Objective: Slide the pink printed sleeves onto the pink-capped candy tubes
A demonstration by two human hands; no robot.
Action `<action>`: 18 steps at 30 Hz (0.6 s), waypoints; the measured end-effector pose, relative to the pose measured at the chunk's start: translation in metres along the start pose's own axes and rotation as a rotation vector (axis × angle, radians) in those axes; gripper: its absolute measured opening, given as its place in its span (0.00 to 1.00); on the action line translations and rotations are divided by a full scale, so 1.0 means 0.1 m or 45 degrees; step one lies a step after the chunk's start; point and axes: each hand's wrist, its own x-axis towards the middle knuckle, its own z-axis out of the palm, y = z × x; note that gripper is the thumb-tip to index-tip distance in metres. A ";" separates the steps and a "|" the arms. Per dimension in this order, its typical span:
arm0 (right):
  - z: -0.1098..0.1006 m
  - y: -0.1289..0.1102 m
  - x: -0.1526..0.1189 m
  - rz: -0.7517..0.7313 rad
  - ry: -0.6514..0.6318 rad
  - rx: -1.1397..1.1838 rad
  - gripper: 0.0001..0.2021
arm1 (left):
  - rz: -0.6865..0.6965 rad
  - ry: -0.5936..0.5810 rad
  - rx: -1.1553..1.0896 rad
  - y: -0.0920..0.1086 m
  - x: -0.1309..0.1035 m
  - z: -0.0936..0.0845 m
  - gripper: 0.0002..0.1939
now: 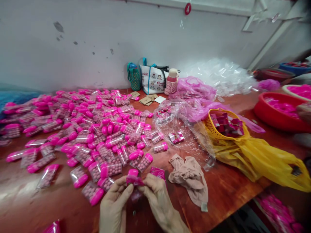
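My left hand [116,199] and my right hand [158,199] are close together at the table's front. Both pinch a small pink printed wrapper [135,181] between thumb and fingers; blur hides its details. Just behind it is a pink cap [133,172], whose body I cannot see well. Many clear candy boxes with pink caps, filled with pale pink balls, lie in a wide heap [97,129] to the left and ahead. A flat pink printed card [157,173] lies just beyond my right hand. Right of that hand is a crumpled beige cloth [189,178].
A clear plastic bag [184,129] with pink packets lies ahead. To its right are a yellow basket [209,129] of dark pink packets, a yellow bag [264,158] and a red basin [272,113]. A tote bag [153,81] and a bottle [172,81] stand by the wall.
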 end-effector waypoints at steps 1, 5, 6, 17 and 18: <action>-0.05 0.01 -0.05 -0.061 -0.023 -0.060 0.04 | 0.066 -0.001 0.099 0.02 0.00 -0.03 0.20; -0.21 0.01 -0.24 -0.378 -0.227 -0.458 0.20 | 0.309 -0.049 0.521 0.06 0.02 -0.13 0.12; -0.22 0.00 -0.25 -0.379 -0.244 -0.498 0.20 | 0.362 -0.049 0.589 0.05 0.02 -0.15 0.10; 0.08 -0.01 0.01 0.150 0.001 -0.242 0.14 | 0.625 0.216 0.745 -0.03 -0.09 -0.17 0.10; 0.07 0.00 0.00 0.105 0.003 -0.277 0.14 | 0.650 0.230 0.772 -0.05 -0.08 -0.20 0.10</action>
